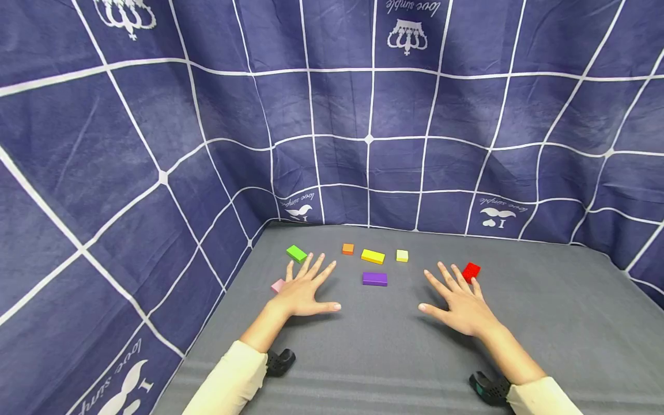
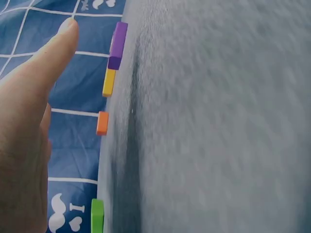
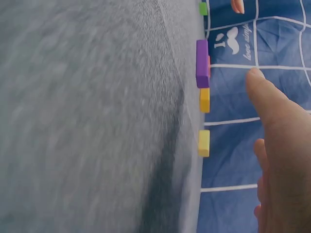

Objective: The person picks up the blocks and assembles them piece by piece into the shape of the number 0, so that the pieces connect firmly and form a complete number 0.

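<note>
My left hand (image 1: 301,293) is held over the grey cloth with its fingers spread and holds nothing. A pink block (image 1: 278,285) peeks out beside it, partly hidden by the hand, and a green block (image 1: 297,254) lies just past its fingertips. My right hand (image 1: 461,305) is spread the same way, its outer fingers overlapping a red block (image 1: 471,272) in the head view. Between the hands lie a purple block (image 1: 374,279), a long yellow block (image 1: 373,256), a small orange block (image 1: 348,249) and a small pale yellow block (image 1: 402,256).
The grey cloth (image 1: 363,357) covers the work surface. A blue curtain (image 1: 342,104) with white grid lines rises along its back and left side. Each wrist wears a black camera mount, the left one (image 1: 280,362) and the right one (image 1: 489,388).
</note>
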Available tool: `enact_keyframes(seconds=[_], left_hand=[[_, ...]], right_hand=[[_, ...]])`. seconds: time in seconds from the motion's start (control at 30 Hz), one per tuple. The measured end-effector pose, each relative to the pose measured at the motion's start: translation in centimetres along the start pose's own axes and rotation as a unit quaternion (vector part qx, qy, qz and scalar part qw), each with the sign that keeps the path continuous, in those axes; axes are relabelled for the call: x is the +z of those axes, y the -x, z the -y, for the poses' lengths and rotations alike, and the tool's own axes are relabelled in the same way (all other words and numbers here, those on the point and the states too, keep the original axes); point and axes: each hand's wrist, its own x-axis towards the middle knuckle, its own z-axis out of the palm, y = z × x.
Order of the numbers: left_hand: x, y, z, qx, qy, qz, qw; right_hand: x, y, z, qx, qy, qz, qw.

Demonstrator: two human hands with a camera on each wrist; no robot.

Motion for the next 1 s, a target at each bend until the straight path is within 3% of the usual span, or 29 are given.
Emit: enact_keyframes(seconds=[0.2,0.4,0.7,1.0], left_hand=[[0.6,-1.0,-0.8,0.008,0.000,-0.004,1.0000],[1.1,-2.0,-1.5,0.011,0.009,0.012,0.9998],[1.8,-3.8,-2.6,0.049,0.068,0.000,0.9965],[2.4,-5.2,-3.9,0.027,0.084,-0.017,0.9960]], right_hand=[[0.8,-1.1,0.5,-0.013,-0.001,-0.006,0.9999],[1.5,-2.0,1.0,-0.018,-0.013,-0.003,0.9998],[2.7,-3.7,1.9,-0.060,-0.052,-0.030,0.9964],[3.6,-5.1,3.2,-0.067,-0.069,-0.037,0.9947]])
